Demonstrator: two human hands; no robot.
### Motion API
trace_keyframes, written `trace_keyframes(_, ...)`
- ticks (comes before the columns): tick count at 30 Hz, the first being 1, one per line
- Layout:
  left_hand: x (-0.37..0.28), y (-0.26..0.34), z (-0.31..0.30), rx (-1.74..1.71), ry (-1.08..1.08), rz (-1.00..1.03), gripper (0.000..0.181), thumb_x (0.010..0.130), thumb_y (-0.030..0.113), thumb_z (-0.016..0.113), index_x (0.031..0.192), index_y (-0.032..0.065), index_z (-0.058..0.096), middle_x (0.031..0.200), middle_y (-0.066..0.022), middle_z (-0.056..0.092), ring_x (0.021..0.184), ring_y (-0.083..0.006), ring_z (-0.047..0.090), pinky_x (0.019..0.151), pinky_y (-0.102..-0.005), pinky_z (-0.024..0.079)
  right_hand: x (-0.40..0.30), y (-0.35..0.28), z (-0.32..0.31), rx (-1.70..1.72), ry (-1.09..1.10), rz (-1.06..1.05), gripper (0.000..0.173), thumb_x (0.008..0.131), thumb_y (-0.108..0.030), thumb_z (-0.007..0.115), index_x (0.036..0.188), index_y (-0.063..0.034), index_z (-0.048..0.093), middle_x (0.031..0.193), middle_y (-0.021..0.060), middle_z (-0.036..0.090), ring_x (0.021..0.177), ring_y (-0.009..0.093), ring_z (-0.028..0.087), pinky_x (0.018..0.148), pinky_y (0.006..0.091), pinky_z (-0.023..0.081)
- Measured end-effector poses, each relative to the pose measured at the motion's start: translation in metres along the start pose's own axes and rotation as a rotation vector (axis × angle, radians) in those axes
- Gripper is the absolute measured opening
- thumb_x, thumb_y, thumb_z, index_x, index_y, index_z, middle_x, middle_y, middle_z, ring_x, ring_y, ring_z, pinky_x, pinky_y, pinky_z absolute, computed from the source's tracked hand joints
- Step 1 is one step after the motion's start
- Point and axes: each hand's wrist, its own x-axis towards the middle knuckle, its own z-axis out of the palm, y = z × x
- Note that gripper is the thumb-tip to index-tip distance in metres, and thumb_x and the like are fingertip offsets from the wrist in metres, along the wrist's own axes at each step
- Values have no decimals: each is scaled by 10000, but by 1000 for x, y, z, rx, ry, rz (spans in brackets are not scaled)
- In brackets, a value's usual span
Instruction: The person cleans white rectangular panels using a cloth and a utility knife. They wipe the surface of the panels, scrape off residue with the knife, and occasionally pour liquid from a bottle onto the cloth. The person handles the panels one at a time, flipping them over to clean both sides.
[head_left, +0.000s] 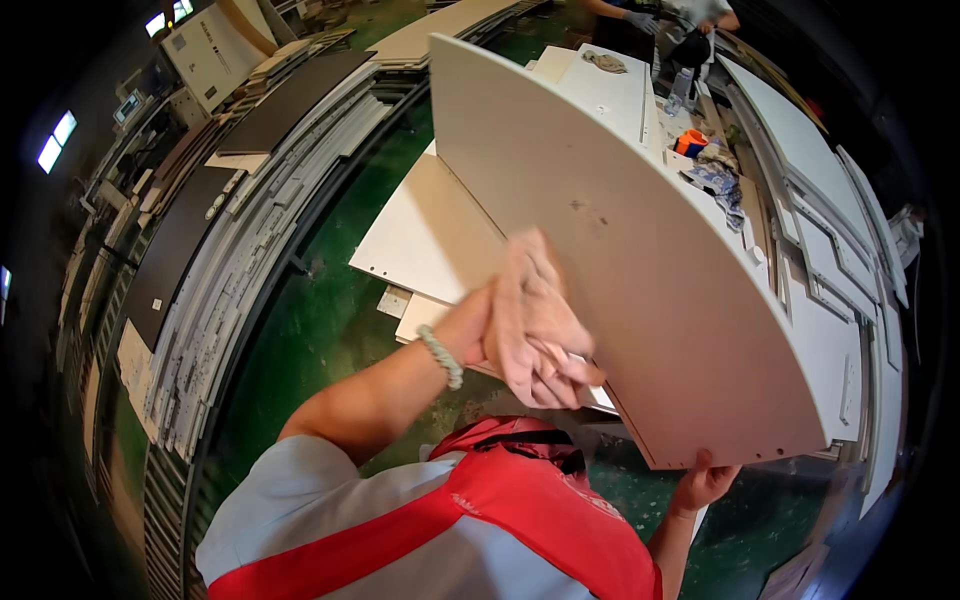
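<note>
My left hand (478, 330) is blurred and grips a crumpled pinkish cloth (534, 300) in front of a large panel (660, 322). Whether the cloth touches the panel's face cannot be told. The panel stands on edge, with a white top edge, faint dark smudges and small holes near its near end. At that near lower corner my right hand (705, 484) holds the panel, thumb on its face and the fingers mostly hidden. A white panel (401, 240) with drilled holes lies flat beneath it, partly in the standing panel's shadow.
Stacked grey-white panel strips (262, 217) and dark boards (184, 240) lie on a roller conveyor at left. Behind the panel are an orange tape roll (691, 142), a plastic bottle (679, 91) and rags (716, 184). More panels (817, 217) lean right. A gloved co-worker's hand (641, 21) shows at the top.
</note>
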Motion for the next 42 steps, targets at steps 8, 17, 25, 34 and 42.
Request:
trace_keyframes(8, -72, 33, 11, 165, 230, 460, 460, 1010, 357, 475, 1308, 8, 495, 1250, -130, 596, 1129, -231, 588, 991, -377, 479, 11, -11, 46, -276, -510, -304, 294, 796, -4, 670, 1082, -5, 602, 1103, 219, 651, 1020, 360, 641, 907, 406, 518)
trace_keyframes(17, -70, -12, -81, 568, 534, -58, 429, 1006, 327, 504, 1177, -57, 593, 1081, -121, 658, 949, -174, 626, 834, -302, 502, 40, 56, 41, -771, -777, -307, 376, 809, 28, 645, 1176, -43, 604, 1297, 179, 578, 1266, 372, 509, 1092, 432, 384)
trace_keyframes(25, 29, 73, -105, 1854, 816, 746, 728, 895, 389, 631, 1458, 42, 326, 1454, -200, 385, 1318, -366, 393, 1054, -461, 380, 133, 156, -9, -1321, -241, 145, 271, 899, -116, 601, 1140, 5, 598, 1093, 201, 610, 1023, 387, 591, 885, 478, 489)
trace_keyframes(34, 168, -89, -21, 2372, 63, 718, 247, 813, 182, 566, 1032, 96, 643, 1016, -53, 591, 1021, -243, 505, 860, -452, 399, 167, 206, -7, -1449, -323, 436, 267, 936, -233, 567, 1042, 4, 626, 1006, 209, 661, 891, 407, 649, 777, 497, 526)
trace_keyframes(42, 85, -94, -37, 1693, -201, 665, 139, 887, 200, 523, 920, 76, 577, 993, -94, 579, 1002, -280, 545, 914, -442, 411, 115, 148, -23, -360, 162, 628, 261, 1008, -215, 490, 1140, -4, 567, 910, 150, 662, 717, 223, 653, 637, 310, 544)
